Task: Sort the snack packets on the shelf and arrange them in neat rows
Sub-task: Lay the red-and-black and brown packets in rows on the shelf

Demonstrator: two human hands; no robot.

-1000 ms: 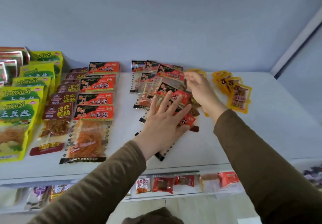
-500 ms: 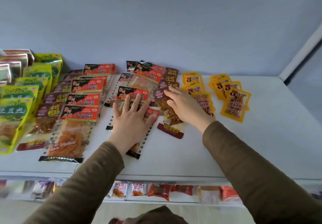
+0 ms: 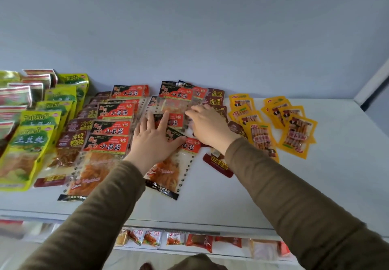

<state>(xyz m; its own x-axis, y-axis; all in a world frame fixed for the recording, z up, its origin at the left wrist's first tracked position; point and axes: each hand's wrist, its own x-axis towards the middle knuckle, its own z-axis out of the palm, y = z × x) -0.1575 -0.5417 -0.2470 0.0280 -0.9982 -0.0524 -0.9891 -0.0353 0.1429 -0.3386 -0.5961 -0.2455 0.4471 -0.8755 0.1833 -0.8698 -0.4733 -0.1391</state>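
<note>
My left hand [image 3: 154, 141] spread flat on the loose red gluten packets [image 3: 168, 164] mid-shelf [image 3: 336, 175], my right hand [image 3: 207, 127] fingers bent over the pile, grip unclear, yellow packets [image 3: 296, 135] just right.

This is looking like a small shop. A long white shelf [image 3: 273, 196] is holding many snack packets of the same kinds, laid out in rows. Green and yellow packets [image 3: 25, 143] are sitting at the left end of the shelf, and yellow packets [image 3: 296, 137] toward its right end. Below the shelf, another shelf [image 3: 189, 250] is showing more small snacks [image 3: 199, 241].
</note>
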